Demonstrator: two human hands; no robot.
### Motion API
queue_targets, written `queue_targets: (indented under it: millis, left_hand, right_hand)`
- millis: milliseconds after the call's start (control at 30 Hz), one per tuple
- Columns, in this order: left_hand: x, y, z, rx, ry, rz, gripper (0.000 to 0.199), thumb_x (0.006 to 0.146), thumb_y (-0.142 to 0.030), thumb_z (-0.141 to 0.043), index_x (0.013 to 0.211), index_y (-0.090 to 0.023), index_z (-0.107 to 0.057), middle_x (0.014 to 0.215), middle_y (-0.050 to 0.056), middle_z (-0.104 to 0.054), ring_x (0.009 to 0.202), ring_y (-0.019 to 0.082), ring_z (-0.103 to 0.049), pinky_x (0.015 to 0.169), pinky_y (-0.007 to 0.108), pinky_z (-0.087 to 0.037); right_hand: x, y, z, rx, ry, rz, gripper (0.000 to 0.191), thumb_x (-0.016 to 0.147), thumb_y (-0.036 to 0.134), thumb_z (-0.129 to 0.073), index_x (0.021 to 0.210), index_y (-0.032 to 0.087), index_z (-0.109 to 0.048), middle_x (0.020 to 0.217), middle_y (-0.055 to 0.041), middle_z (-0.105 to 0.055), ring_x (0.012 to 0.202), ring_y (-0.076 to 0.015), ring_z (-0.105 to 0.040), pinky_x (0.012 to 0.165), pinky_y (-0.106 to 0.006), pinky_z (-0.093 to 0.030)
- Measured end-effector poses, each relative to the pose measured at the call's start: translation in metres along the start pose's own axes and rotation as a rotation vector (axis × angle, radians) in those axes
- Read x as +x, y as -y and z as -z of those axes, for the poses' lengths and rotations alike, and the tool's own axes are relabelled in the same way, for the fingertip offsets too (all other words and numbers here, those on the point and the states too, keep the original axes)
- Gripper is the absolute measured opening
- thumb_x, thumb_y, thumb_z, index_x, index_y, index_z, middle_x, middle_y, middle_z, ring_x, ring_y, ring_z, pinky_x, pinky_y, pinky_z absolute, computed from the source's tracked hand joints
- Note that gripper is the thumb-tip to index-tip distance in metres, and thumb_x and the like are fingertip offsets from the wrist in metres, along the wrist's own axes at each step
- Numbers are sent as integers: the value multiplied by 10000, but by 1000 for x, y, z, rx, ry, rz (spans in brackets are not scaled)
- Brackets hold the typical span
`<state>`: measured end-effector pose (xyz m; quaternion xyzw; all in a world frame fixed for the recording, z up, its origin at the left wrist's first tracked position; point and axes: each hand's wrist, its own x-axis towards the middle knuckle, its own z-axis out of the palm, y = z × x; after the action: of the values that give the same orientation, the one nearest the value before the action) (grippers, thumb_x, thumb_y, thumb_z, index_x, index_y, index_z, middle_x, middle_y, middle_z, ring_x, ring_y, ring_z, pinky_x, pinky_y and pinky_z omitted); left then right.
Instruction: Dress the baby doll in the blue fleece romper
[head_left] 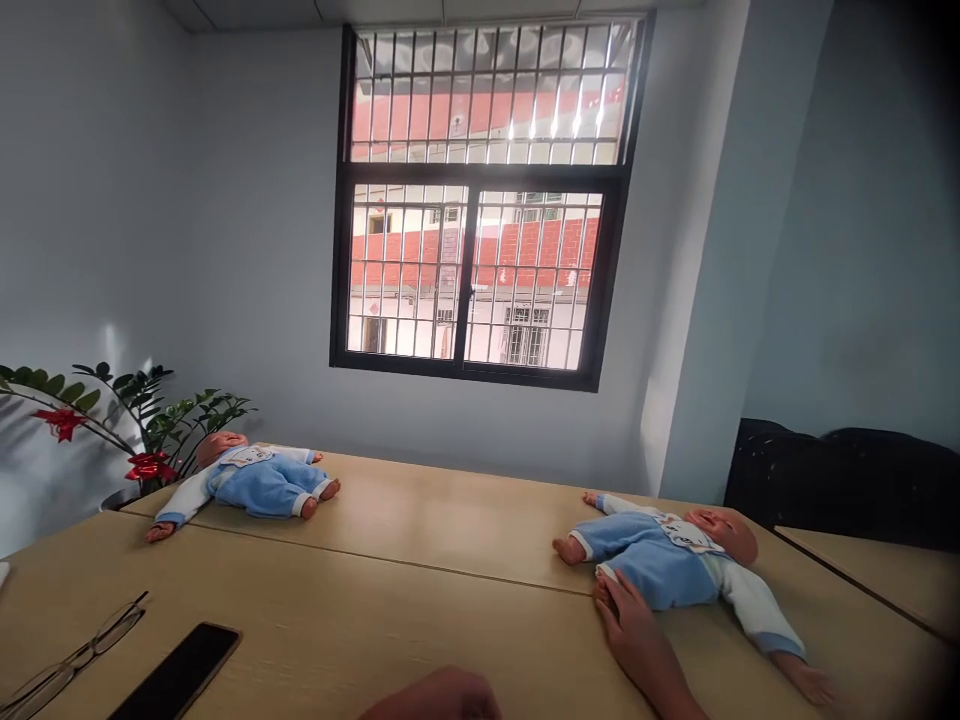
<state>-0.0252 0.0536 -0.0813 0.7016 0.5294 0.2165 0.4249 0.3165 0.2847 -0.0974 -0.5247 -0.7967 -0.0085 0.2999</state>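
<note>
A baby doll (660, 562) in a blue and white outfit lies on its back at the right of the table, its head pointing right. My right hand (637, 640) is at the doll's nearer foot, with thumb and fingers closed about the foot and trouser cuff. At the bottom edge my left hand (442, 695) rests curled like a loose fist, partly cut off by the frame; nothing shows in it. Another baby doll (262, 482), dressed alike, lies on its back at the far left, away from both hands.
A dark phone (180, 670) and a pair of glasses (79, 655) lie at the table's front left. Seams run across the wooden table (337, 600). Behind the left doll stands a plant (150, 410) with red bows. Black chairs (840, 480) are at the right, and a barred window (472, 270) is ahead.
</note>
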Motion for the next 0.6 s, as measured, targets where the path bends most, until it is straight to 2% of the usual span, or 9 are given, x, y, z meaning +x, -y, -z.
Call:
queue_targets:
  millis: [133, 200, 267, 367, 467, 600]
  left_hand:
    - [17, 1, 6, 28, -96, -72, 280, 931, -346, -515, 1082, -217, -712, 869, 14, -729, 734, 148, -638, 671, 248, -489]
    - [19, 4, 17, 99, -236, -89, 273, 918, -298, -513, 1105, -225, -699, 852, 5, -728, 696, 139, -622, 676, 241, -467]
    - [17, 10, 34, 162, -429, -110, 272, 924, -301, -521, 1135, -239, -681, 899, 6, -725, 707, 137, -625, 710, 243, -469]
    - [12, 21, 59, 89, -661, -105, 309, 964, -359, -472, 1206, -236, -617, 981, 14, -699, 683, 130, -642, 688, 242, -488]
    - [8, 31, 74, 13, -770, -99, 350, 981, -415, -423, 1228, -215, -572, 996, 16, -671, 636, 127, -665, 622, 243, -504]
    - [4, 36, 79, 93, -827, -87, 334, 998, -393, -406, 1218, -203, -571, 959, 14, -667, 613, 127, -663, 603, 246, -499]
  right_hand:
    - [-36, 42, 11, 125, 81, 80, 551, 971, 352, -411, 1423, 104, -606, 1516, -176, -562, 1507, -291, -413, 1247, -448, -355]
    - [-57, 65, 19, 180, 123, 127, 535, 987, 378, -449, 1435, 127, -601, 1538, -167, -542, 1513, -291, -407, 1243, -448, -365]
    - [-77, 87, 26, 234, 163, 184, 511, 1010, 404, -477, 1439, 157, -601, 1561, -153, -523, 1521, -291, -396, 1224, -452, -395]
    - [-105, 115, 36, 299, 215, 290, 475, 1023, 426, -517, 1430, 197, -609, 1545, -136, -550, 1518, -298, -403, 1192, -470, -440]
    - [-132, 136, 47, 345, 236, 400, 436, 1015, 390, -560, 1411, 219, -623, 1488, -131, -608, 1490, -303, -448, 1172, -482, -465]
    - [-168, 162, 72, 398, 268, 522, 381, 1016, 306, -560, 1379, 219, -636, 1435, -133, -651, 1486, -284, -457, 1165, -452, -477]
